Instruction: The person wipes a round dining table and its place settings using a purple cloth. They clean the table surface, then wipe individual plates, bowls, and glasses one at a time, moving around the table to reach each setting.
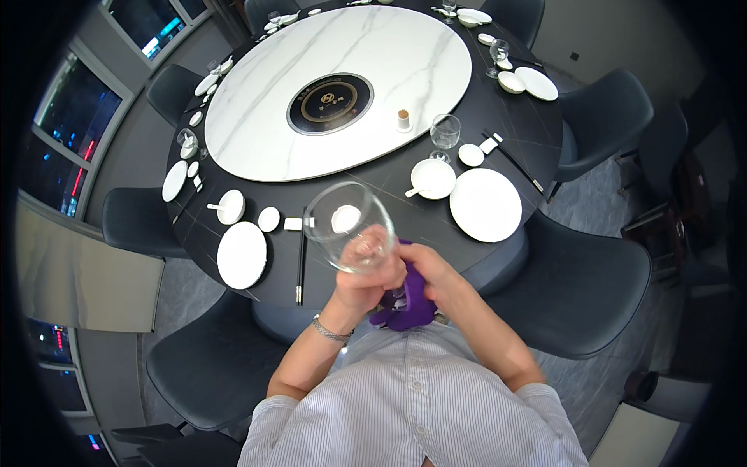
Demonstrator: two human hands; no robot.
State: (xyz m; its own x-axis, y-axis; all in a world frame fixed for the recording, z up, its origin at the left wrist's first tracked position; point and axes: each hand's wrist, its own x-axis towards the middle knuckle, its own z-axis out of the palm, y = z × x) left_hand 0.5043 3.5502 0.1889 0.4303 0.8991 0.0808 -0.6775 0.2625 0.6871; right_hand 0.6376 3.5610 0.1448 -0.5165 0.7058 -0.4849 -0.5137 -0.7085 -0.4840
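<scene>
My left hand point(373, 274) grips a clear stemmed wine glass point(327, 210) low on its bowl, tilted with the mouth towards the upper left. A purple cloth point(415, 298) hangs below, bunched in my right hand point(429, 265), which is pressed close against the left. The cloth and fingers hide most of the glass's stem and foot. Seen through the bowl is a small white dish point(346, 219). Both hands are in front of my waist, over the near edge of the black round table point(379, 192).
A white marbled turntable point(251, 117) bears a toothpick holder point(403, 121). To the right stand another stemmed glass point(445, 133), a bowl point(433, 178) and a plate point(485, 205). At left are a plate point(242, 255) and chopsticks point(300, 262). Chairs point(572, 286) flank me.
</scene>
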